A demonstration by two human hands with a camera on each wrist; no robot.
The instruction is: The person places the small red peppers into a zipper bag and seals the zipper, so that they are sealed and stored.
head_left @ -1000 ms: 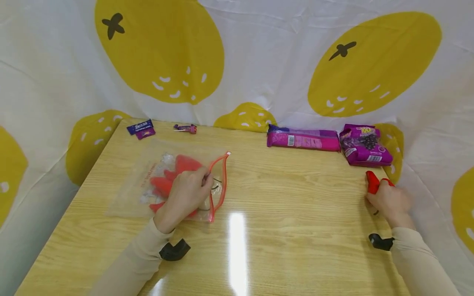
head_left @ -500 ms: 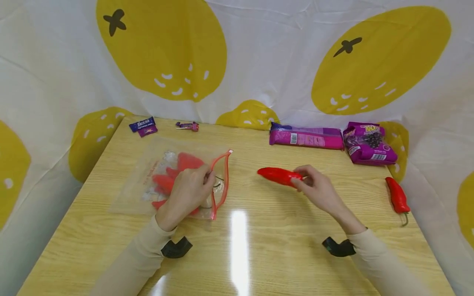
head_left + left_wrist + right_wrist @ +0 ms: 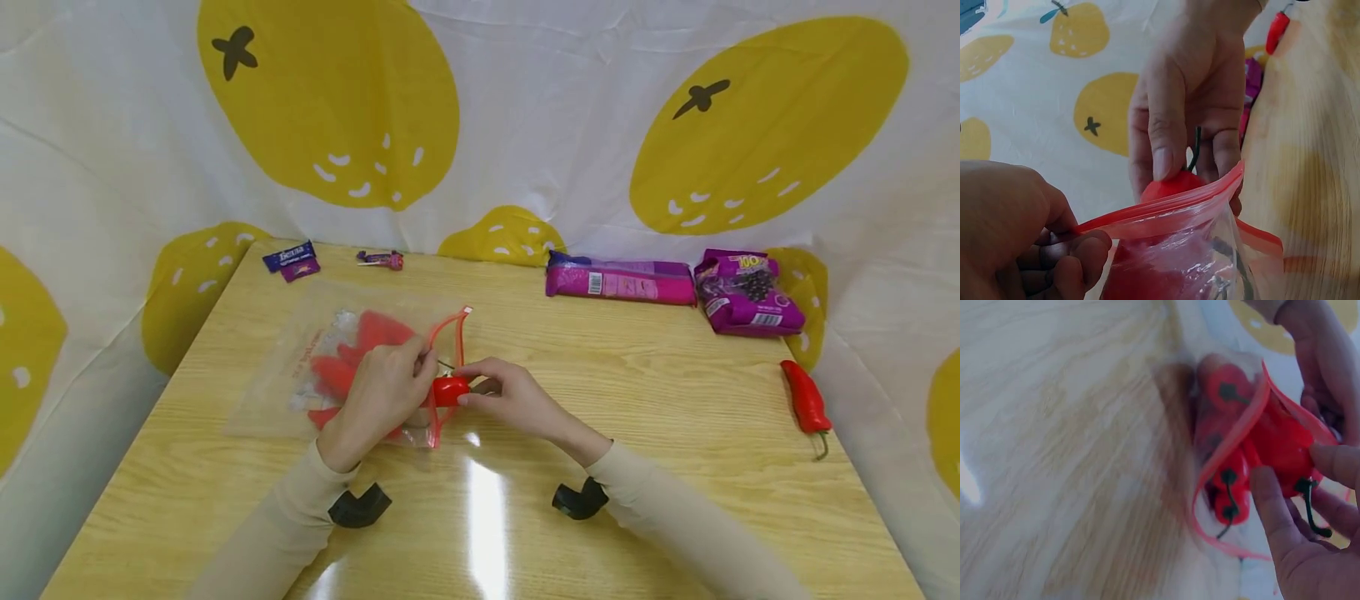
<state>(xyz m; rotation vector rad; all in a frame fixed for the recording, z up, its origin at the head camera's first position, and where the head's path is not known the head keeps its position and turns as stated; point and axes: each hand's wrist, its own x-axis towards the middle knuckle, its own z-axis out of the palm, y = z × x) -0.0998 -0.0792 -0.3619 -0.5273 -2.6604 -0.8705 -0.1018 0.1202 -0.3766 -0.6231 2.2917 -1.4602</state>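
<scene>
A clear zip bag (image 3: pixel 262 408) with a red zip edge lies on the left of the table, several red chili peppers inside it. My left hand (image 3: pixel 382 379) pinches the zip edge and keeps the mouth spread apart. In my right hand (image 3: pixel 513 400) is a red chili pepper (image 3: pixel 450 390), held near its green stem. In the right wrist view this pepper (image 3: pixel 1285 450) is between the two zip edges, its stem (image 3: pixel 1313 509) still outside. Its tip is hidden in the bag. Another red chili pepper (image 3: pixel 806 397) lies at the table's right edge.
Along the back of the table (image 3: pixel 637 500) lie a long purple packet (image 3: pixel 618 279) and a purple bag (image 3: pixel 750 292). Small wrapped sweets (image 3: pixel 291 260) and a wrapped lollipop (image 3: pixel 381 260) lie at the back left. A fruit-print cloth (image 3: pixel 540 108) hangs behind.
My right hand has picked up a red chili pepper at the right and carried it left into the bag's mouth. The left hand has stayed on the zip edge.
</scene>
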